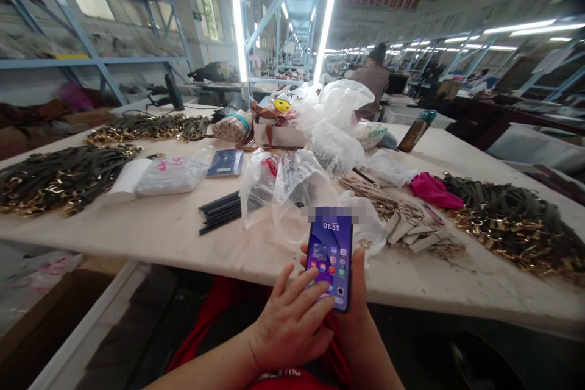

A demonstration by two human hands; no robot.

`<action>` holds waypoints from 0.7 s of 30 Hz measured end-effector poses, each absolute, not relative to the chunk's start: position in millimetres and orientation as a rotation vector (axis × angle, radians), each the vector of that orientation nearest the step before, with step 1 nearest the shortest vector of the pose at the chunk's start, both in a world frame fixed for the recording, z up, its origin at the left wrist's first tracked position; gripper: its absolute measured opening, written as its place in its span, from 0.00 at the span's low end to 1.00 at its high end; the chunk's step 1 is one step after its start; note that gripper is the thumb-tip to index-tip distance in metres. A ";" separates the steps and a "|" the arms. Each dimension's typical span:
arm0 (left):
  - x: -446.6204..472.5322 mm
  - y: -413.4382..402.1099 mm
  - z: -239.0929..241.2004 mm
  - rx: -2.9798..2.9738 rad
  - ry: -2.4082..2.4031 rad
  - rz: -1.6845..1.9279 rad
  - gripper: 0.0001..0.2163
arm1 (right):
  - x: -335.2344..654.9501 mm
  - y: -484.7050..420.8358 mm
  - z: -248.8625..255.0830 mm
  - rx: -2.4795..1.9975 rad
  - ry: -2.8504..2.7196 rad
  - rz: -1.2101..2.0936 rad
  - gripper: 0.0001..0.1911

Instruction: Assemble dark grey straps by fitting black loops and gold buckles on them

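A smartphone (329,256) with a lit home screen reading 01:33 is upright near the table's front edge. My right hand (360,292) grips it from behind, with the thumb along its right side and fingertips showing at its left edge. Over the lower part of the screen lies my left hand (295,317), its fingers stretched out and apart, holding nothing; the fingertips cover some of the icons. Just beyond the phone is a crumpled clear plastic bag (292,189). To its left rests a bundle of black strips (220,212).
Piles of dark straps with gold buckles (64,177) lie at left and right. Farther back are a blue booklet (225,163), a wrapped packet (172,175), pale strips (414,228), a pink cloth (436,191) and a bottle (417,131). A person (372,82) is behind the table.
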State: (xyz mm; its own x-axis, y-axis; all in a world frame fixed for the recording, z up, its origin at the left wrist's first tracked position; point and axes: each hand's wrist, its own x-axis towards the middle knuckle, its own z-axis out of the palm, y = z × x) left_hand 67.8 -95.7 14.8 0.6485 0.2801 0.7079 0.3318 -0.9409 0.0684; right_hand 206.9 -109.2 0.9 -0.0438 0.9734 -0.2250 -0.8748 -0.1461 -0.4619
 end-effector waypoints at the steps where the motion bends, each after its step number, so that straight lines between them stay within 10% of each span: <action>1: 68.6 -98.3 16.4 -2.785 -0.509 -1.174 0.13 | 207.7 -111.5 2.9 -0.547 -0.233 1.623 0.39; 21: 93.2 -122.6 37.8 -2.737 -0.351 -1.127 0.14 | 229.1 -136.8 24.4 -0.316 -0.394 1.673 0.40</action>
State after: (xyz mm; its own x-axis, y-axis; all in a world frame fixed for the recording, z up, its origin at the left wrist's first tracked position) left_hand 93.2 -122.6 37.8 0.6883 0.1543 0.7088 0.2758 -0.9594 -0.0590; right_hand 229.1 -136.8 24.4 -0.1375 0.9903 0.0182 -0.8946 -0.1163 -0.4315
